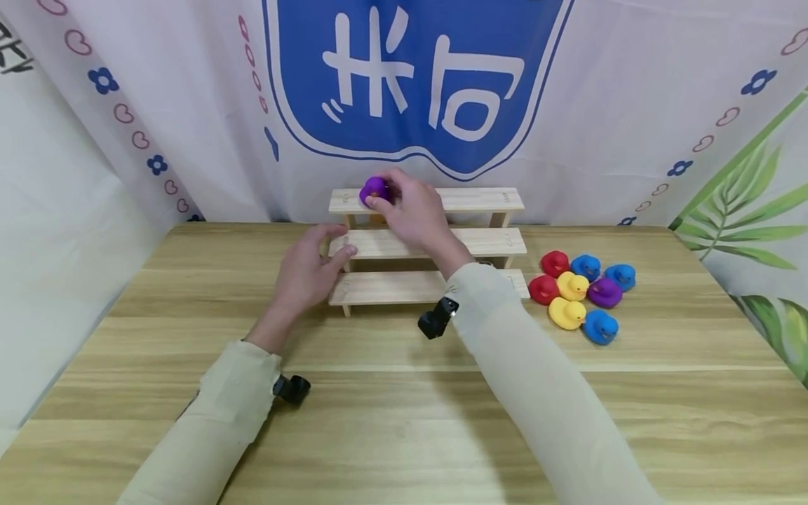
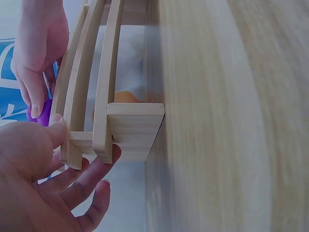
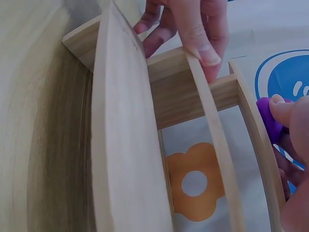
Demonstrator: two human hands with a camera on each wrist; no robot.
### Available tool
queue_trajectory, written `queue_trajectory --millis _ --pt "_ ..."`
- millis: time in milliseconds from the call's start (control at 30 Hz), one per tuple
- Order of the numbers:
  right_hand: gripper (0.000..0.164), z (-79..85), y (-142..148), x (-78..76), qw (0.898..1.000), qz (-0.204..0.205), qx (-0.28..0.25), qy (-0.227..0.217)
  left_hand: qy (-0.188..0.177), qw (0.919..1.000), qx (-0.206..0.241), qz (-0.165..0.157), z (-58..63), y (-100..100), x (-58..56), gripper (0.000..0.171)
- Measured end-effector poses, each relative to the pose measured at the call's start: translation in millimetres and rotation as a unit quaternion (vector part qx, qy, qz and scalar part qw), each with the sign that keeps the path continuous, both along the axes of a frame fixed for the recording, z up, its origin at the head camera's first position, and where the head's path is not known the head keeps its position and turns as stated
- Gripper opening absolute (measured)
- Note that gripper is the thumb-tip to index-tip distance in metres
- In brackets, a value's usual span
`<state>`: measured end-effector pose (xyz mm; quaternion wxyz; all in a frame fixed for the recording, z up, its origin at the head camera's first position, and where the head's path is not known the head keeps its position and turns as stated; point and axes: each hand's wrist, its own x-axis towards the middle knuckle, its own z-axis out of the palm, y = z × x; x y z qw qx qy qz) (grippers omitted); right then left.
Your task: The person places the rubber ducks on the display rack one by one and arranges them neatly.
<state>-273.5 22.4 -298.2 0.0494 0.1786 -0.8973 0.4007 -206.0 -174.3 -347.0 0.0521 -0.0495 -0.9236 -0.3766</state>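
Cream sleeves [image 1: 536, 372] stretched up from the lower edge of the head view over a wood-grained table [image 1: 379, 435]. Left of centre, the left hand [image 1: 307, 272] gripped the end of a three-tiered wooden rack [image 1: 391, 288], thumb and fingers bent loosely about the middle tier. Eight ducks [image 1: 572, 286], red, yellow, blue and purple, sat clustered right of centre. Farther up, at upper centre, was one more purple duck [image 1: 372, 188]: small, rounded, deep violet, with an orange beak. It lay between the thumb and fingertips of the right hand [image 1: 416, 210], which pinched it from the right at the left end of the top tier; whether its base touched the wood I could not tell. Behind hung a white cloth [image 1: 221, 161] with a blue shield [image 1: 391, 137].
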Motion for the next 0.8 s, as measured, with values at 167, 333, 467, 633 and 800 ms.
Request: queue_trajectory --millis 167,333,467,633,800 --pt "0.046 -4.1 0 1.7 0.999 -0.015 0.041 0.028 0.003 1.0 0.001 -0.007 -0.9 2 -1.4 0.052" --pt "0.048 -4.9 0 2.3 0.998 -0.014 0.044 0.034 0.007 0.9999 -0.004 -0.006 -0.8 3 -0.8 0.052" --pt "0.052 -3.5 0 3.2 0.999 -0.004 0.032 0.018 0.006 1.0 -0.006 -0.002 0.6 2 0.5 0.052" --pt "0.06 -1.1 5 4.2 1.0 0.003 0.008 -0.018 0.001 1.0 -0.007 0.002 1.4 1 1.0 0.052" --pt "0.062 -2.0 15 6.1 1.0 0.005 -0.006 -0.017 -0.001 1.0 -0.005 0.004 2.2 1 1.0 0.052"
